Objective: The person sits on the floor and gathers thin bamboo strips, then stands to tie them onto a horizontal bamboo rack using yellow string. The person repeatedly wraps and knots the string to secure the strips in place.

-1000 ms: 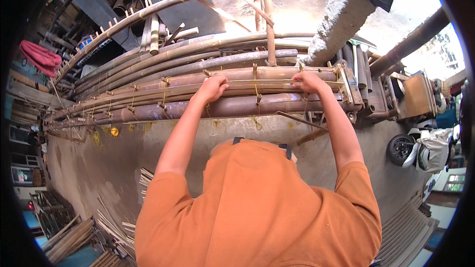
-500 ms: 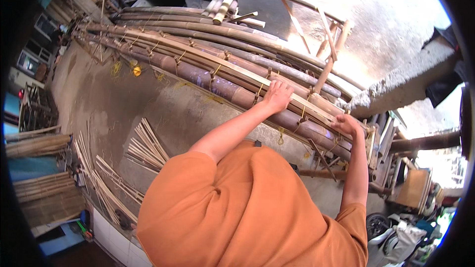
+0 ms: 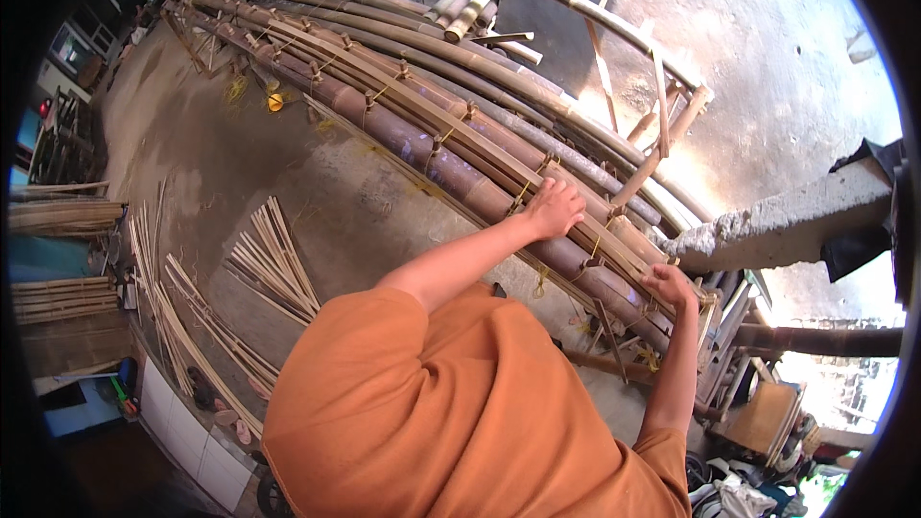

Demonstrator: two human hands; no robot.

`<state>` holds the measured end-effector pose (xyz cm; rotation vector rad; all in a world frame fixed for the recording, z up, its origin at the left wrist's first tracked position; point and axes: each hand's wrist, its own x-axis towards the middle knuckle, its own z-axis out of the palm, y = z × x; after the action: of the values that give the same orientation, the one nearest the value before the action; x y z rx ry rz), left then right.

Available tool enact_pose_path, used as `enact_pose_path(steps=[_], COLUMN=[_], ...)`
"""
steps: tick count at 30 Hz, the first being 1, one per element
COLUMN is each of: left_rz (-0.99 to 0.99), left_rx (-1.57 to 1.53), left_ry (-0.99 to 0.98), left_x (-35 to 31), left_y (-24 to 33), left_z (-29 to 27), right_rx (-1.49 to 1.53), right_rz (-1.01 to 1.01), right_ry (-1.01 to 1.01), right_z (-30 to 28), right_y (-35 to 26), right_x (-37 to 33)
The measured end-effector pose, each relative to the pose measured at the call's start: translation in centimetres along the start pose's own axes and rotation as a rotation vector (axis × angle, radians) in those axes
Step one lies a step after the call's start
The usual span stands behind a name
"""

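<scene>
Left hand [image 3: 556, 208] has shifted rightward, bamboo strips [image 3: 480, 143] beneath it.

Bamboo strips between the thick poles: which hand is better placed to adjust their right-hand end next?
Probably the right hand: it is at the bamboo strips close to that end, while the left hand lies over them farther away.

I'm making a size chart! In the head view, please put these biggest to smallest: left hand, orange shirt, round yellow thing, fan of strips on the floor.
1. Orange shirt (nearness may exaggerate it)
2. Fan of strips
3. Left hand
4. Round yellow thing
</scene>
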<state>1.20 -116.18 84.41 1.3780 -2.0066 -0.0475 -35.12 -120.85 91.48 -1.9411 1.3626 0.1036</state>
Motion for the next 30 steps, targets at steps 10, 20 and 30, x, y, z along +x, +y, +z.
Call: enact_pose_path(steps=[10, 20, 30], left_rz=[-0.025, 0.103, 0.007], left_rx=[-0.078, 0.077, -0.157], left_ry=[-0.123, 0.026, -0.067], left_x=[0.3, -0.7, -0.9], left_y=[-0.5, -0.9, -0.6], left_z=[0.1, 1.6, 1.1], right_rx=[-0.272, -0.871, -0.212], right_rz=[0.095, -0.035, -0.931], right_ry=[0.056, -0.146, 0.135], right_z=[-0.3, -1.7, 9.5], right_y=[-0.3, -14.7, -43.8], right_x=[-0.4, 3.0, 18.7])
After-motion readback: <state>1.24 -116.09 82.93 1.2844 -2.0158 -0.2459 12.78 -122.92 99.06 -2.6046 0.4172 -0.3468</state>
